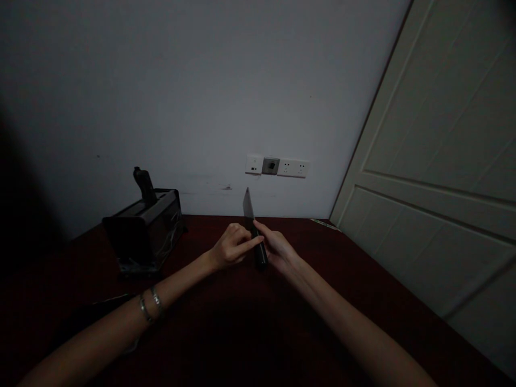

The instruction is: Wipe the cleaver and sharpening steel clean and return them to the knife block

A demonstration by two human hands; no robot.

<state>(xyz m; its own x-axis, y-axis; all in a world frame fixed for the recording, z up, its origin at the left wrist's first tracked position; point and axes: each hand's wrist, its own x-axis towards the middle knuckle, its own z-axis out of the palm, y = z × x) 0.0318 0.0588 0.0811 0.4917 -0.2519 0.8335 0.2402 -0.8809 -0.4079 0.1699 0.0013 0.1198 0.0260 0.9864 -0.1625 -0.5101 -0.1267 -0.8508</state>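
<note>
In the head view, a knife (249,206) is held above the dark red desk (201,226), near the middle of the scene. Its blade is pointed upward and away, and its black handle (262,256) is directed down toward the person. The handle is gripped by the right hand (278,247), whose thumb is laid along the upper part of it. The fingers of the left hand (231,247) are mostly folded, while the index finger is stretched out to the handle; whether anything is kept inside the folded fingers cannot be told. Two bracelets (156,301) are worn on the left forearm.

On the left side of the desk, a black holder (129,239) is placed, and a dark handle (144,185) is seen standing out of its top. Behind the desk, a row of sockets (293,168) is fixed on the pale wall (201,97). The right side is bordered by a white panelled door (403,204). A thin strip (325,224) is seen near the far right corner of the desk.
</note>
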